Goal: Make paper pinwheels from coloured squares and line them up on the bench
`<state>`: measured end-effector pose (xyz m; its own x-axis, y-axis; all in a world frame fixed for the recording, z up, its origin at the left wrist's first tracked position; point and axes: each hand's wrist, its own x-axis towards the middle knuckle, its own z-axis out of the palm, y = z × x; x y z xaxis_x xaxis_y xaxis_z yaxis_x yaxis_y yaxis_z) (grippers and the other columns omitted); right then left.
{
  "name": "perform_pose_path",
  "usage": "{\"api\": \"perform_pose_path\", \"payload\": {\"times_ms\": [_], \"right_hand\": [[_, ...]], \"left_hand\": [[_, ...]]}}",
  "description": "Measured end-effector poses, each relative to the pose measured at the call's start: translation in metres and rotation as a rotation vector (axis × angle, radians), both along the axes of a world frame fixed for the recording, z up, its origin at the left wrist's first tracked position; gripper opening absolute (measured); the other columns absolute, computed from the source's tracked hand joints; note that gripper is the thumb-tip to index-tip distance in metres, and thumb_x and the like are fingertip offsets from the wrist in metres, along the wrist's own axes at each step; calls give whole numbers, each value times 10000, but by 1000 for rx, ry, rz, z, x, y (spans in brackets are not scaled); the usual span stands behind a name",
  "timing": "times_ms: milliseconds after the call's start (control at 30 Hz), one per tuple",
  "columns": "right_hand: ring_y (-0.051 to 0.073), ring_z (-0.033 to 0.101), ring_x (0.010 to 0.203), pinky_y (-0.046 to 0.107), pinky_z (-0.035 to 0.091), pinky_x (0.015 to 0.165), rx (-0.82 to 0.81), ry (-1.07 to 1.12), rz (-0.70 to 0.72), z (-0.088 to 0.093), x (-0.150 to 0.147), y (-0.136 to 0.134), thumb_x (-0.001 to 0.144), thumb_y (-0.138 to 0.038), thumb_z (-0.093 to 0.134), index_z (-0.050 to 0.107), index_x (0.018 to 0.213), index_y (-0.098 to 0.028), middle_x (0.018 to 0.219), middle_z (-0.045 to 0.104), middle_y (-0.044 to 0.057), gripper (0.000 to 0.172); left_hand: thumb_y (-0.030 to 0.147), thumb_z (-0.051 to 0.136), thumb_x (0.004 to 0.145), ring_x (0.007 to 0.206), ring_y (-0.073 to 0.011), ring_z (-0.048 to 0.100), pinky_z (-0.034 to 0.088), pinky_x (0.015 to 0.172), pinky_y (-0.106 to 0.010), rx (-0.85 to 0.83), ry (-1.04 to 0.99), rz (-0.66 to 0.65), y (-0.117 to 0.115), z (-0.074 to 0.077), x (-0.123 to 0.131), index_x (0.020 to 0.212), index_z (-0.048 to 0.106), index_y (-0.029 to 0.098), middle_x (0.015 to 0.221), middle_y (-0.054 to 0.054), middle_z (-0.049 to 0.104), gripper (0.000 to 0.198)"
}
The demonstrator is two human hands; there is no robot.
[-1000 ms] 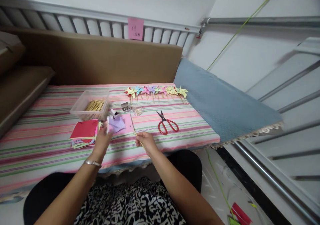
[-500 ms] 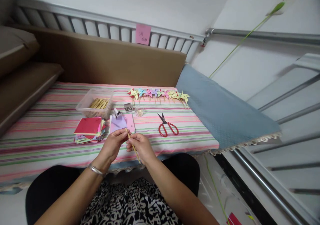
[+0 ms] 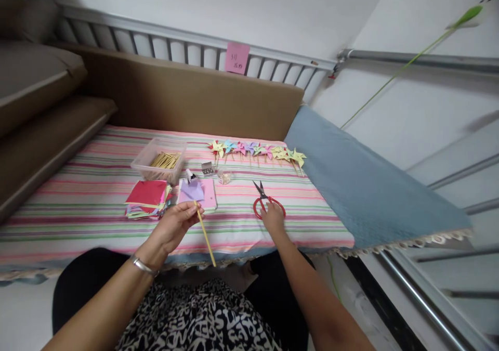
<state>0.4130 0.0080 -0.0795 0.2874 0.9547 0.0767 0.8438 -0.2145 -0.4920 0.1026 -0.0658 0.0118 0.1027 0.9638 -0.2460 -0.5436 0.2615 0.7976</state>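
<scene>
My left hand (image 3: 175,227) pinches the top end of a thin wooden stick (image 3: 205,234) that slants down toward my lap. My right hand (image 3: 273,218) reaches out to the red-handled scissors (image 3: 265,200) lying on the striped cloth (image 3: 78,205), its fingers resting on the handles. A purple folded paper (image 3: 192,190) lies on a pink sheet (image 3: 209,194) just beyond my left hand. To its left is a stack of coloured paper squares (image 3: 148,199), red on top.
A clear plastic box of sticks (image 3: 160,160) stands behind the paper stack. A row of finished paper pinwheels (image 3: 257,151) lies at the back. A small box of pins (image 3: 207,169) and a tiny clear bag (image 3: 225,176) sit nearby. A blue cloth (image 3: 362,184) covers the right.
My right hand let go of the stick and moved right to the scissors. The left hand now holds the stick alone. The view shifted left slightly.
</scene>
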Motion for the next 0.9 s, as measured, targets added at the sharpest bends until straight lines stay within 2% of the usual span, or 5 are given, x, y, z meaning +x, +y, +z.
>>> {"api": "perform_pose_path", "payload": {"times_ms": [200, 333, 533, 767, 900], "right_hand": [[347, 469, 1178, 428, 302, 989, -44, -161, 23, -15, 6, 12, 853, -235, 532, 573, 1229, -74, 1217, 541, 243, 411], [345, 519, 1107, 417, 361, 921, -80, -167, 34, -8, 13, 18, 806, -227, 566, 562, 1240, -96, 1131, 583, 228, 453], [313, 582, 1017, 378, 412, 832, -122, -11, 11, 6, 23, 14, 693, -188, 622, 546, 1263, -178, 1044, 641, 157, 574], [196, 633, 695, 293, 465, 582, -49, 477, -39, 26, 36, -23, 800, -366, 483, 422, 1331, -158, 914, 673, 98, 574], [153, 554, 581, 283, 439, 524, 16, 1224, 185, 51, 4, -50, 775, -492, 521, 543, 1149, -247, 821, 634, 53, 447]], "left_hand": [[272, 788, 657, 566, -122, 605, 536, 613, -275, 16, 3, -14, 0, 1, 4, 789, 674, 135, 659, 0, 608, 222], [283, 757, 687, 411, -47, 456, 351, 361, -168, 60, 50, 31, -1, 1, 7, 803, 673, 126, 627, 13, 572, 212], [224, 780, 645, 416, -24, 430, 259, 354, -147, 46, 55, 60, -4, 11, 15, 835, 698, 107, 653, -8, 593, 238], [194, 784, 626, 422, -41, 447, 306, 380, -180, 73, 82, 56, -2, 24, 26, 768, 711, 107, 654, -24, 623, 182], [209, 789, 625, 461, -63, 495, 329, 392, -179, 83, 101, 38, 8, 24, 32, 731, 708, 111, 663, -42, 640, 166]]}}
